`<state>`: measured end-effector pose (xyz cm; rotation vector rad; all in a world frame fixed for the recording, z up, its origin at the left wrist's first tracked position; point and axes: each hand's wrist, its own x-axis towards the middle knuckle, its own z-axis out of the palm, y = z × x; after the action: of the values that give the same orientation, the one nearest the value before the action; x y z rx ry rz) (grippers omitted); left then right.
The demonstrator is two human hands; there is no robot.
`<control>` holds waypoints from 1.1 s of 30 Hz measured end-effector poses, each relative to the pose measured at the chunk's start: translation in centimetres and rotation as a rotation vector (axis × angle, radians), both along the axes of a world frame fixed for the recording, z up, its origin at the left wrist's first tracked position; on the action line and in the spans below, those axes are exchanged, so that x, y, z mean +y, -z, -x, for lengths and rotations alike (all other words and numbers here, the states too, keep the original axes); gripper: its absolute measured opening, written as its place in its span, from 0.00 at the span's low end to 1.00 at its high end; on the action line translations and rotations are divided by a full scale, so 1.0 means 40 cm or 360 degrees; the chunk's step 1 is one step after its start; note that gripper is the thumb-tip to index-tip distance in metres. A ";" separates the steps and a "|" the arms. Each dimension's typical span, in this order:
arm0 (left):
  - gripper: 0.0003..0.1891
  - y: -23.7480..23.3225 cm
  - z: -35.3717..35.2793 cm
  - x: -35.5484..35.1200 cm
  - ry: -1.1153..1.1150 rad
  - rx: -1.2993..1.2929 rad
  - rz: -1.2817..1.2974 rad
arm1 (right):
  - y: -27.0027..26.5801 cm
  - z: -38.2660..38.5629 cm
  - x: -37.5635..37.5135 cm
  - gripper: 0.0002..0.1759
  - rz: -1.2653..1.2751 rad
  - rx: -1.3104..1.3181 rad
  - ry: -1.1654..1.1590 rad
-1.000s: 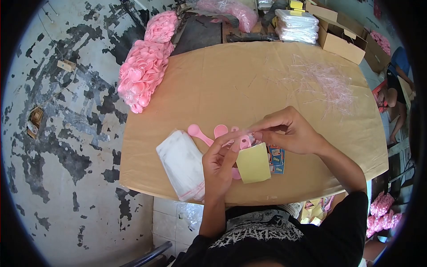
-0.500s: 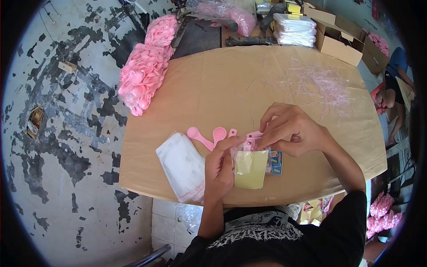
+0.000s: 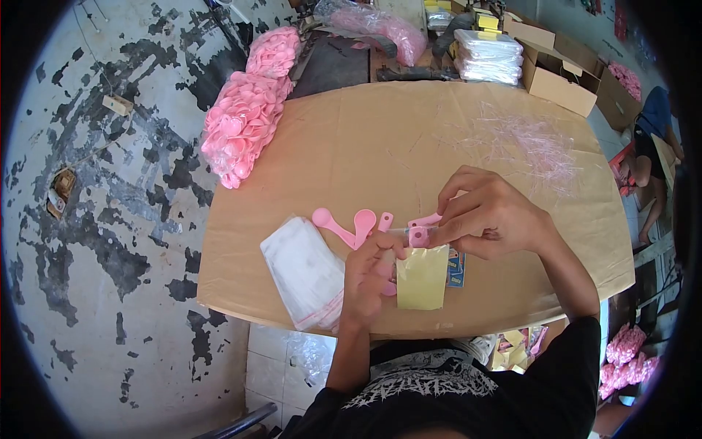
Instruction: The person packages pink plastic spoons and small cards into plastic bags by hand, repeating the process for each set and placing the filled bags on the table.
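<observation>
My left hand [image 3: 370, 274] is closed on the left edge of a small clear bag [image 3: 422, 279] with a yellow-green card in it. My right hand [image 3: 488, 216] pinches at the bag's top, by a pink spoon handle [image 3: 418, 236] with a hole that sticks up there. Just behind the hands, pink spoons [image 3: 364, 221] lie on the brown table. Left of my left hand rests a stack of clear plastic bags [image 3: 302, 269]. Blue printed cards [image 3: 455, 269] show partly from behind the bag.
Bagged pink spoons [image 3: 245, 121] lie at the table's back left. Thin pinkish strips [image 3: 537, 150] are scattered at the back right of the table [image 3: 351, 139]. Behind are packed clear bags [image 3: 488, 57] and an open carton [image 3: 559, 82]. Another person [image 3: 651, 139] sits at far right.
The bag with the card and both hands have shifted slightly right in view. My left fingers have moved down a little from the bag's top, and the pink handle there shows more.
</observation>
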<state>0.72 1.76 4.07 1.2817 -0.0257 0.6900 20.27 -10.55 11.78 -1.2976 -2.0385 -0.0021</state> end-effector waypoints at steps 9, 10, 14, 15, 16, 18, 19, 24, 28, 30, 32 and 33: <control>0.10 0.008 -0.010 -0.015 -0.0076 0.0144 -0.0057 | -0.032 -0.013 -0.023 0.18 0.0234 0.0483 0.0231; 0.11 0.008 -0.008 -0.016 -0.0071 0.0145 -0.0059 | -0.037 0.007 -0.026 0.18 0.0337 0.0674 0.0327; 0.16 0.000 0.003 -0.031 -0.0152 0.0257 -0.0179 | -0.025 0.069 -0.023 0.22 0.0785 0.0683 0.0370; 0.19 -0.021 0.012 -0.046 -0.0237 0.0226 -0.0180 | -0.015 0.067 -0.025 0.21 0.0675 0.0688 0.0313; 0.21 -0.030 0.032 -0.047 -0.0304 0.0235 -0.0323 | -0.009 0.064 -0.030 0.20 0.0565 0.0689 0.0255; 0.24 -0.043 0.101 -0.028 -0.0434 0.0290 -0.0743 | -0.049 0.052 -0.090 0.22 0.0795 0.0691 0.0416; 0.20 -0.063 0.166 -0.001 -0.0228 0.0508 -0.0892 | -0.069 0.041 -0.131 0.22 0.0916 0.0687 0.0495; 0.11 -0.063 0.389 0.148 0.1591 0.1530 -0.1133 | -0.047 -0.032 -0.335 0.20 0.1769 0.0288 0.0472; 0.17 0.173 0.516 0.153 0.2129 0.0891 0.0021 | -0.024 -0.028 -0.426 0.21 0.2172 0.0117 0.0816; 0.18 0.216 0.516 0.151 0.1965 0.0793 0.0279 | -0.039 -0.020 -0.392 0.20 0.1980 0.0042 0.0856; 0.18 0.233 0.512 0.149 0.1842 0.0735 0.0396 | -0.054 -0.004 -0.338 0.19 0.1842 0.0018 0.0843; 0.19 0.235 0.509 0.151 0.1794 0.0716 0.0430 | -0.056 0.004 -0.297 0.18 0.1798 0.0029 0.0812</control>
<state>-19.64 7.79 -5.34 0.9312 -0.2561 -0.5470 20.12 -22.43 14.02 -2.4209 -1.6020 1.0376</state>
